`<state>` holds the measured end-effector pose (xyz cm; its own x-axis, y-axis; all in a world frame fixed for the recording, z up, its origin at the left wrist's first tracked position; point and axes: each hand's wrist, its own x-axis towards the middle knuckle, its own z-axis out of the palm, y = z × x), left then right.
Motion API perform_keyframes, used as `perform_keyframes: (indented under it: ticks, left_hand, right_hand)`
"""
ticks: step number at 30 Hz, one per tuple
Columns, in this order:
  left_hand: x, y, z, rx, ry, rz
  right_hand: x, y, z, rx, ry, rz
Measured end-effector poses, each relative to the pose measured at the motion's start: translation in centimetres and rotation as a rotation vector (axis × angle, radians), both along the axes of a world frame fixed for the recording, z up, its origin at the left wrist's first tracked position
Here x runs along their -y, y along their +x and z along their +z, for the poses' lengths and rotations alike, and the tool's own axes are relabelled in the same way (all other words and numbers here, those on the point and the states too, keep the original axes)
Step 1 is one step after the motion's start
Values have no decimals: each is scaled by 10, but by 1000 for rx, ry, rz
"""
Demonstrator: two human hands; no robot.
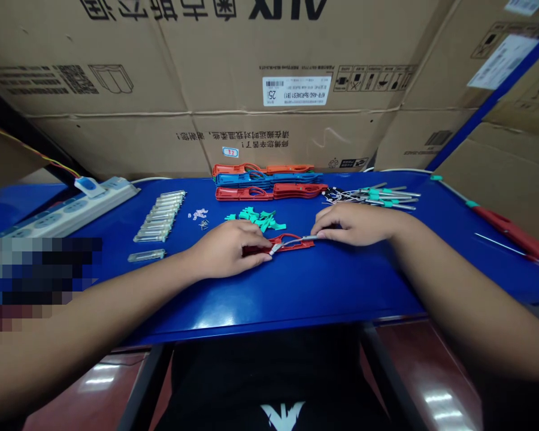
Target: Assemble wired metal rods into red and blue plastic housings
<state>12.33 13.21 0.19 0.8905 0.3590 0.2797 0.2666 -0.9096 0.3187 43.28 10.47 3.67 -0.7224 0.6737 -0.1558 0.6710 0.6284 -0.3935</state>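
Observation:
A red plastic half-shell lies on the blue table in front of me, partly hidden by my fingers. My left hand is closed at its left end, thumb and fingers pinching a small whitish piece. From that piece a thin grey wire arches over the shell to the right. My right hand pinches a slim grey tube at the shell's right end. Just behind the shell lies a loose pile of green plastic parts.
Orange, blue and red shells are stacked at the back by a cardboard box. Metal tubes with green pieces lie back right. Clear cartridges, small white parts and a power strip are left. A red-handled item lies right.

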Motion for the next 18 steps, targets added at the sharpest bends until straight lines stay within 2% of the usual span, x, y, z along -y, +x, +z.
perform_keyframes:
  ticks: [6,18]
  left_hand:
    - [13,6,10,164,-52,133]
    - [8,5,1,82,-46,158]
  right_hand:
    - [3,-7,2,-99,-21,39]
    - [6,-6,7,-99,19,43]
